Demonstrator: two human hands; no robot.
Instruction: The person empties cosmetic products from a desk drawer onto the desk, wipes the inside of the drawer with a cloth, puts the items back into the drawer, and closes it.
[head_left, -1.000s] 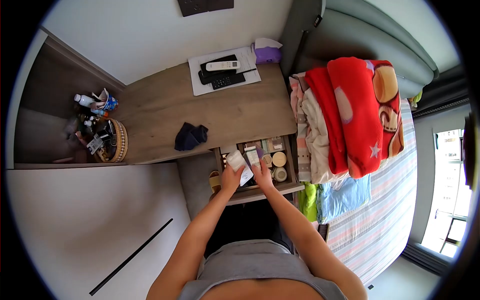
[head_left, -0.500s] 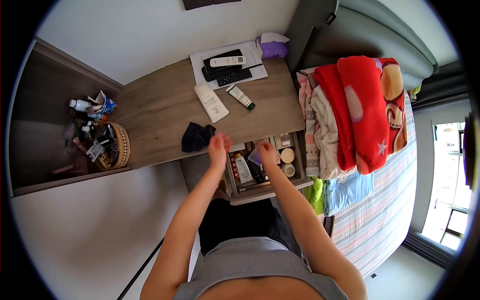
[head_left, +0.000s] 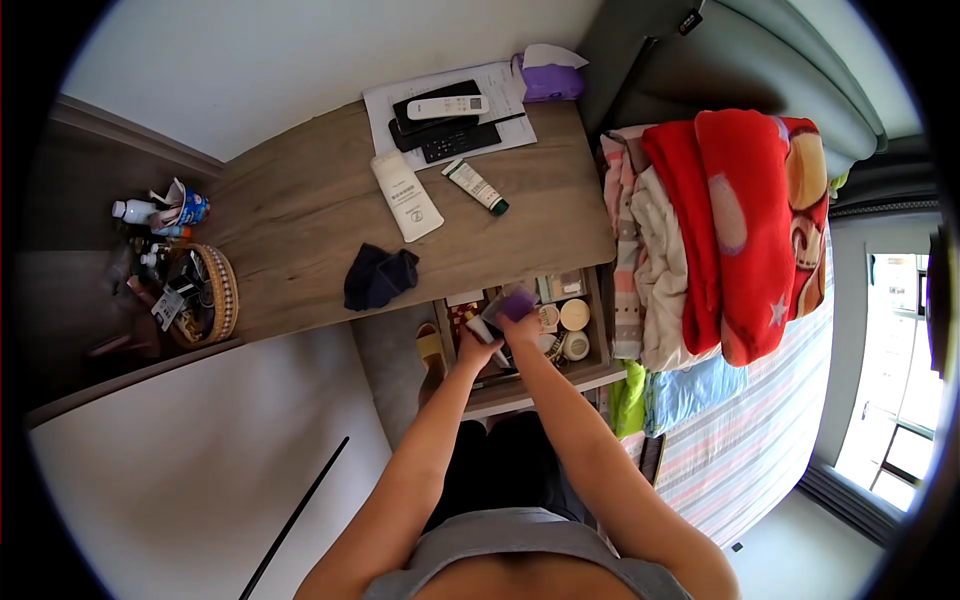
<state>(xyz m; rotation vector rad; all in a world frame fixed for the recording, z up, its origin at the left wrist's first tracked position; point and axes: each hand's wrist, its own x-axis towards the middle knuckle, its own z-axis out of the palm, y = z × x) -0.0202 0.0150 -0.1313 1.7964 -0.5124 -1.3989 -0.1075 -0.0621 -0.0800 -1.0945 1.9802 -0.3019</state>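
Note:
Both hands are inside the open drawer [head_left: 590, 375], which holds small cosmetics. My right hand [head_left: 520, 330] has its fingers closed on a purple, see-through item [head_left: 517, 303] whose exact kind I cannot make out. Close beside it, my left hand [head_left: 478, 348] is closed around a whitish tube [head_left: 480, 329], partly hidden by the fingers. Round jars and compacts lie to the right of the hands, among them a cream-coloured round compact [head_left: 574, 315] and a white-lidded jar [head_left: 576, 346].
On the wooden desktop [head_left: 300, 240] lie a dark cloth [head_left: 381, 277], a large white tube [head_left: 407, 197], a small green-capped tube [head_left: 476, 187], a white remote [head_left: 447, 107] and purple tissues [head_left: 550, 77]. A woven basket [head_left: 222, 295] stands left. Folded red blankets [head_left: 740, 240] are on the bed.
My left hand has moved from beside the dark cloth down into the drawer and closed on the tube. My right hand stays in the drawer with the purple item, now slightly lower.

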